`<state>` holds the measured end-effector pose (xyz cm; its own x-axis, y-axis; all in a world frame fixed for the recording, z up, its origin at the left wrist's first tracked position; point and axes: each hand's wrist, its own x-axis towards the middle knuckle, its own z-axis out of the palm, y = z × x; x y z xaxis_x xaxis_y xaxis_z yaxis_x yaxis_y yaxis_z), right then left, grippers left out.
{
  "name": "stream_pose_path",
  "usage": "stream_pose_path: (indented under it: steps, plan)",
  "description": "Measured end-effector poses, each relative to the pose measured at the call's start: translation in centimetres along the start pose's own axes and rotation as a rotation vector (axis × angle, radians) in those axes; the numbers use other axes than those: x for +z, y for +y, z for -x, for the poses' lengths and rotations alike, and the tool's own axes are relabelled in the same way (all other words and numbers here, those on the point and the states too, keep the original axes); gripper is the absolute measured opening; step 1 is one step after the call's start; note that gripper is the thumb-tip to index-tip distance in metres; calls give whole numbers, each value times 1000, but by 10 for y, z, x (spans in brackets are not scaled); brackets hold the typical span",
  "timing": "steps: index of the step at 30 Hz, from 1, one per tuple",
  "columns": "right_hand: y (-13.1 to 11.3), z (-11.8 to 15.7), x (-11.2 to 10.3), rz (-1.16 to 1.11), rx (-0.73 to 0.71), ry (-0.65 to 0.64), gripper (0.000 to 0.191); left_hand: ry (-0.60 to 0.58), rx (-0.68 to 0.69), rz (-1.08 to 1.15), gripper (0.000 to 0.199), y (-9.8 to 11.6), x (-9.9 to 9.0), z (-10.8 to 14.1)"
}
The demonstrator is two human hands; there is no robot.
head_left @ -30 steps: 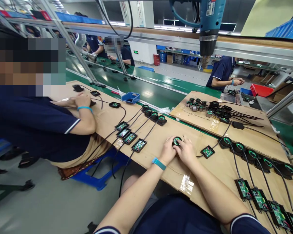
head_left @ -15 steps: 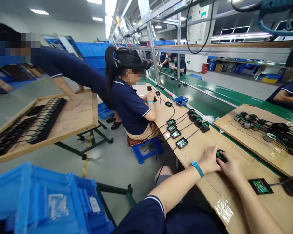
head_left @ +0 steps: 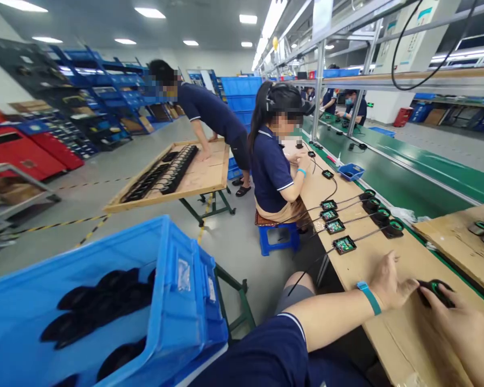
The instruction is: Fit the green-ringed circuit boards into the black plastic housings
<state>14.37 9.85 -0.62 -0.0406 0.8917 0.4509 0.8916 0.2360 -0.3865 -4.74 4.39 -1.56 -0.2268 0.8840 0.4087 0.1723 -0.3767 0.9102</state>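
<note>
On the right of the bench, my right hand (head_left: 457,317) grips a black round housing (head_left: 439,292) with a green ring inside, thumb and fingers on its sides. Beside it my left hand (head_left: 389,282) is spread, fingers stretched away from the housing. Its thumb tip reaches the housing's near edge; whether it touches cannot be made out. Left of my hands, a small black case with a green circuit board (head_left: 344,245) lies on the bench. A cable joins it to a black round part (head_left: 394,228), and several similar pairs lie behind it.
A cardboard-covered bench (head_left: 365,263) runs beside a green conveyor (head_left: 427,177). At my left stands a blue bin (head_left: 185,322) with black round parts. A seated co-worker (head_left: 272,161) is ahead; another person (head_left: 213,113) leans over a wooden-framed table (head_left: 210,172). A small blue tray (head_left: 351,172) sits by the conveyor.
The view has swung left, bringing the bin's contents into sight. My left hand's fingers have come away from the black housing and spread; my right hand still holds it.
</note>
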Motion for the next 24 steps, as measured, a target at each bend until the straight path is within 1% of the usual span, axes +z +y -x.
stream_pose_path:
  steps: [2, 4, 5, 7, 8, 9, 10, 12, 14, 16, 17, 18, 19, 21, 23, 24]
  plan:
    - [-10, 0, -12, -3, 22, 60, 53, 29, -41, -4, 91, -1, -1, 1]
    - [-24, 6, -20, -59, 0, 175, 56, 72, -67, -7, 82, -1, -2, 1]
    - [-31, 9, -20, -70, 2, 172, 59, 94, -73, -3, 79, -2, -2, 0]
    - [-39, 11, -15, -24, 22, -25, 54, 119, -107, 42, 78, -5, 0, -2]
    - [-40, 10, -12, -4, 32, -106, 49, 108, -150, 84, 75, -5, 1, -2]
    - [-40, 8, -11, 11, 45, -183, 44, 74, -201, 129, 71, -5, 2, -2]
    - [-41, 4, -13, 17, 60, -228, 40, 25, -253, 168, 67, -3, 4, 0]
    - [-46, -7, -26, -12, 88, -246, 34, -109, -318, 221, 58, 4, 6, 7]
    - [-61, -22, -47, -85, 109, -184, 31, -259, -304, 265, 54, 17, 11, 13]
    - [-84, -41, -68, -184, 99, -93, 30, -386, -259, 351, 56, 34, 22, 14]
    - [-98, -53, -76, -232, 84, -56, 31, -426, -235, 395, 60, 44, 31, 12]
    - [-112, -66, -83, -275, 71, -30, 32, -433, -217, 425, 63, 52, 40, 9]
    - [-125, -80, -86, -307, 61, -16, 34, -404, -210, 434, 62, 60, 50, 4]
    - [-143, -109, -87, -322, 74, -20, 38, -275, -235, 410, 53, 72, 69, -6]
    - [-149, -134, -79, -246, 121, -74, 37, -148, -299, 391, 42, 77, 79, -16]
    - [-146, -143, -73, -193, 145, -111, 34, -136, -338, 406, 39, 77, 79, -20]
